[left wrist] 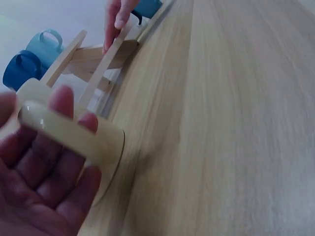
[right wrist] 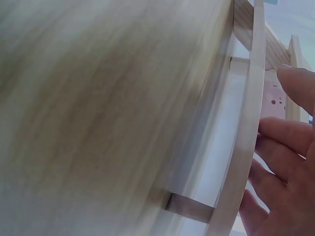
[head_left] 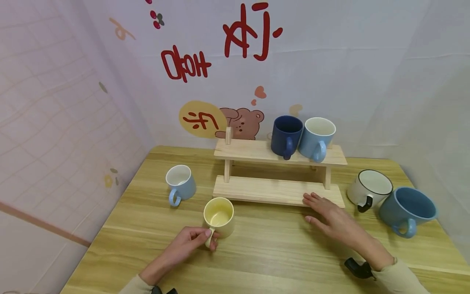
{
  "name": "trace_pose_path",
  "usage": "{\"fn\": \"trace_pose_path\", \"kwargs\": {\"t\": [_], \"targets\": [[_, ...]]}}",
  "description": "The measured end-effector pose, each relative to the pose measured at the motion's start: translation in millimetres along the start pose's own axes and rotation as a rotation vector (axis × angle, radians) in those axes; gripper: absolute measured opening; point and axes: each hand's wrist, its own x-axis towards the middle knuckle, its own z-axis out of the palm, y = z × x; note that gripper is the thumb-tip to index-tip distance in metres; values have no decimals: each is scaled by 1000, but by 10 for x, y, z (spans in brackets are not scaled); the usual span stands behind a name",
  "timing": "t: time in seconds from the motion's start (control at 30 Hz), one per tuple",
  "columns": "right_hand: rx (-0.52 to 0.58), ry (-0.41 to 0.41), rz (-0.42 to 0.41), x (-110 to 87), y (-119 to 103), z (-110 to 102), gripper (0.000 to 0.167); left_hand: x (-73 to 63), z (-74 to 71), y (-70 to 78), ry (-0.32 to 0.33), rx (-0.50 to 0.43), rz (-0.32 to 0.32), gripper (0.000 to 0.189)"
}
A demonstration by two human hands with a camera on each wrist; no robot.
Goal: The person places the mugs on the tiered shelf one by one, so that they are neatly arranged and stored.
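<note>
A yellow mug (head_left: pixel 220 218) stands upright in front of the shelf's left end. My left hand (head_left: pixel 191 241) pinches its handle between thumb and fingers; the left wrist view shows the handle (left wrist: pixel 64 130) crossing in front of the fingers. On the two-tier wooden shelf (head_left: pixel 257 190), my right hand (head_left: pixel 335 220) rests with fairly straight fingers at the lower board's front edge, toward its right end. In the right wrist view the fingertips lie along that board (right wrist: pixel 246 132). The upper tier holds a dark blue mug (head_left: pixel 285 136) and a light blue mug (head_left: pixel 316 139), side by side.
Left of the shelf a small light blue mug (head_left: pixel 181 183) stands on the wooden table (head_left: pixel 264 253). To its right are a white mug with black rim and handle (head_left: pixel 367 190) and a wide blue mug (head_left: pixel 407 212). A printed cloth (head_left: pixel 330 73) hangs behind.
</note>
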Motion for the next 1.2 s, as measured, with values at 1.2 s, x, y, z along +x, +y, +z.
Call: {"fn": "trace_pose_path", "kwargs": {"t": [1.2], "targets": [[-12,-38,-5,-58,8,25,58,159,97,727,313,33,131,37]]}}
